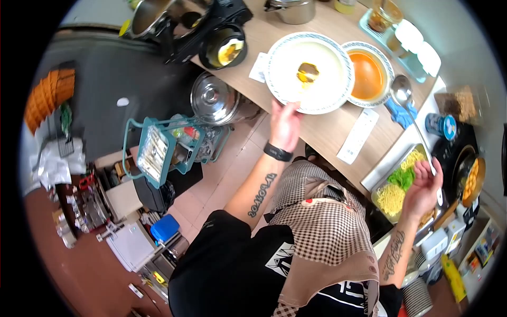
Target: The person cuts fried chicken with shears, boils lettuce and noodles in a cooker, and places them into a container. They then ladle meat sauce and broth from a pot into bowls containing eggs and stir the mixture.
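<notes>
My left hand (285, 124) grips the near rim of a large white plate (280, 79) with a patterned edge, which sits on the wooden counter. A small brown and yellow bit of food (307, 72) lies in the plate's middle. My right hand (422, 189) holds the long handle of a metal ladle (402, 91), whose bowl rests on the counter by a blue cloth. Just beside the plate stands a bowl of orange sauce (367, 75).
A metal tray (381, 203) with yellow noodles and greens lies under my right hand. A black pan (224, 47) holds yellow food at the counter's left end. A pan of fried pieces (471, 178) is at the right. A pot lid (212, 98) and a teal rack (158, 153) stand below.
</notes>
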Motion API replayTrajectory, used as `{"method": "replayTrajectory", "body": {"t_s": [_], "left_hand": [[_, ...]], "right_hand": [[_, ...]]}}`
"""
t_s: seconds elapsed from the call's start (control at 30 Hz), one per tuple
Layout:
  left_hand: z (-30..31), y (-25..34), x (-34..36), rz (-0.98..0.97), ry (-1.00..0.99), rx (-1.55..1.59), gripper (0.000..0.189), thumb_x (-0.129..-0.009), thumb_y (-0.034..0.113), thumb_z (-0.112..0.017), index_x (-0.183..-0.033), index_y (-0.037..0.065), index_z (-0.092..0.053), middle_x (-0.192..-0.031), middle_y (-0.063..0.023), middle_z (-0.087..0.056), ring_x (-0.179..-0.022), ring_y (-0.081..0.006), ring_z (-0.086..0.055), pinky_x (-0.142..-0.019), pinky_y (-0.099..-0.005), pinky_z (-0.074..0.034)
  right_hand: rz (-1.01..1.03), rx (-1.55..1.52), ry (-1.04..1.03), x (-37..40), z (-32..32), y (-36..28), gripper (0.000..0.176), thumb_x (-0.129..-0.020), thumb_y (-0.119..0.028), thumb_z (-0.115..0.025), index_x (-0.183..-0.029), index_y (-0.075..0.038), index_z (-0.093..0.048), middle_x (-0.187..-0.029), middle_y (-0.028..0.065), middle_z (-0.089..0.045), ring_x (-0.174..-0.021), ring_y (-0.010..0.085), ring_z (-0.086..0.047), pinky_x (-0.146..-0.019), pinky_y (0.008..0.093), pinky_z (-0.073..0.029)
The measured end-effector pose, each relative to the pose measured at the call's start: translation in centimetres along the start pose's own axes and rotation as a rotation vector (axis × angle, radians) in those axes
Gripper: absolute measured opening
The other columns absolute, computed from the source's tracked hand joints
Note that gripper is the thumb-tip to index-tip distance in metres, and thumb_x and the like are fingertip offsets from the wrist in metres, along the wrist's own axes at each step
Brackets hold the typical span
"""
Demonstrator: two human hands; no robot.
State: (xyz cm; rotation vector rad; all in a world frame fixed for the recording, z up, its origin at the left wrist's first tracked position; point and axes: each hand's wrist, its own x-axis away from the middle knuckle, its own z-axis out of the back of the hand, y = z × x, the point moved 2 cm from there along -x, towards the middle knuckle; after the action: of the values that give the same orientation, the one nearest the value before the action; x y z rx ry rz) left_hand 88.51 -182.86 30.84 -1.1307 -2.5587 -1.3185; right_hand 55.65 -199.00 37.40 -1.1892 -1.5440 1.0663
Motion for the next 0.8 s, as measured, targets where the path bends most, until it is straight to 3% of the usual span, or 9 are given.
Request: {"method": "replayTrajectory", "body": {"t_s": [0.13, 0.2, 0.3, 0.43, 0.5, 0.6, 0.7, 0.8], "left_hand": [[-1.6, -1.8, 4.3, 0.093, -0.011, -0.019, 0.062, -0.087, 0.0, -0.054, -0.144, 0.01, -0.031, -0.137, -0.0088, -0.049, -0.124, -0.0234, -0.05, -0.104, -0.0446, -0.044], [-2.9, -3.2, 6.2, 0.166, -0.068, -0.008, 0.07, -0.085, 0.001, -0.057, -0.147, 0.011, -0.026, -0.137, -0.0091, -0.047, -0.122, -0.0221, -0.05, -0.1, -0.0415, -0.046], [-5.7, -5.4, 8.8, 0.219, -0.15, -0.025, 0.073, -0.084, 0.003, -0.06, -0.148, 0.01, -0.026, -0.134, -0.0089, -0.048, -0.119, -0.02, -0.052, -0.099, -0.0363, -0.048], [-8.3, -8.9, 11.3, 0.331, -0.247, -0.044, 0.08, -0.083, 0.001, -0.061, -0.152, 0.009, -0.02, -0.142, -0.0104, -0.041, -0.122, -0.0193, -0.049, -0.101, -0.0338, -0.047], [-10.6, -9.4, 12.5, 0.342, -0.315, -0.021, 0.076, -0.084, -0.002, -0.059, -0.15, 0.008, -0.023, -0.14, -0.007, -0.043, -0.124, -0.0178, -0.048, -0.104, -0.0349, -0.043], [-12.3, -12.0, 13.8, 0.394, -0.371, -0.045, 0.084, -0.083, -0.004, -0.06, -0.154, 0.009, -0.016, -0.143, -0.0085, -0.041, -0.13, -0.0193, -0.043, -0.107, -0.0356, -0.041], [-14.4, -13.9, 14.8, 0.448, -0.417, -0.106, 0.086, -0.084, 0.002, -0.063, -0.154, 0.01, -0.014, -0.144, -0.0103, -0.04, -0.13, -0.0198, -0.044, -0.106, -0.0354, -0.042], [-16.7, -14.7, 15.4, 0.472, -0.465, -0.135, 0.087, -0.083, 0.005, -0.065, -0.154, 0.008, -0.014, -0.144, -0.0112, -0.039, -0.129, -0.0198, -0.044, -0.103, -0.0336, -0.042]], "right_hand": [[0.036, -0.068, 0.023, -0.1, 4.1, -3.6, 0.041, -0.104, -0.024, -0.037, -0.123, 0.008, -0.054, -0.095, 0.0135, -0.064, -0.082, 0.0175, -0.059, -0.077, 0.0271, -0.047], [0.069, -0.119, -0.007, 0.2, 6.2, -6.2, 0.04, -0.103, -0.022, -0.039, -0.122, 0.009, -0.056, -0.086, 0.0089, -0.058, -0.076, 0.0138, -0.05, -0.069, 0.0251, -0.04], [0.106, -0.185, -0.019, 0.6, 11.3, -10.1, 0.039, -0.102, -0.02, -0.039, -0.125, 0.009, -0.054, -0.085, 0.0083, -0.056, -0.077, 0.0139, -0.048, -0.07, 0.0242, -0.039], [0.325, 0.047, 0.039, 1.0, 21.1, -14.9, 0.036, -0.103, -0.018, -0.038, -0.124, 0.007, -0.053, -0.089, 0.0109, -0.056, -0.083, 0.0177, -0.049, -0.077, 0.0275, -0.041], [0.412, 0.147, 0.122, 1.3, 25.5, -16.7, 0.035, -0.104, -0.018, -0.036, -0.124, 0.006, -0.052, -0.095, 0.0138, -0.061, -0.09, 0.0199, -0.055, -0.084, 0.0296, -0.045], [0.407, 0.523, 0.385, 1.1, 29.6, -17.3, 0.033, -0.105, -0.016, -0.034, -0.125, 0.005, -0.05, -0.104, 0.0172, -0.063, -0.097, 0.0229, -0.06, -0.09, 0.0313, -0.047], [0.347, 0.79, 0.368, 0.1, 32.1, -16.5, 0.033, -0.106, -0.019, -0.036, -0.126, 0.005, -0.049, -0.109, 0.018, -0.064, -0.1, 0.0226, -0.064, -0.092, 0.0299, -0.049], [0.288, 0.75, 0.286, -2.0, 35.3, -14.7, 0.034, -0.106, -0.022, -0.038, -0.124, 0.004, -0.051, -0.108, 0.0175, -0.065, -0.099, 0.0214, -0.065, -0.091, 0.0298, -0.049]]}}
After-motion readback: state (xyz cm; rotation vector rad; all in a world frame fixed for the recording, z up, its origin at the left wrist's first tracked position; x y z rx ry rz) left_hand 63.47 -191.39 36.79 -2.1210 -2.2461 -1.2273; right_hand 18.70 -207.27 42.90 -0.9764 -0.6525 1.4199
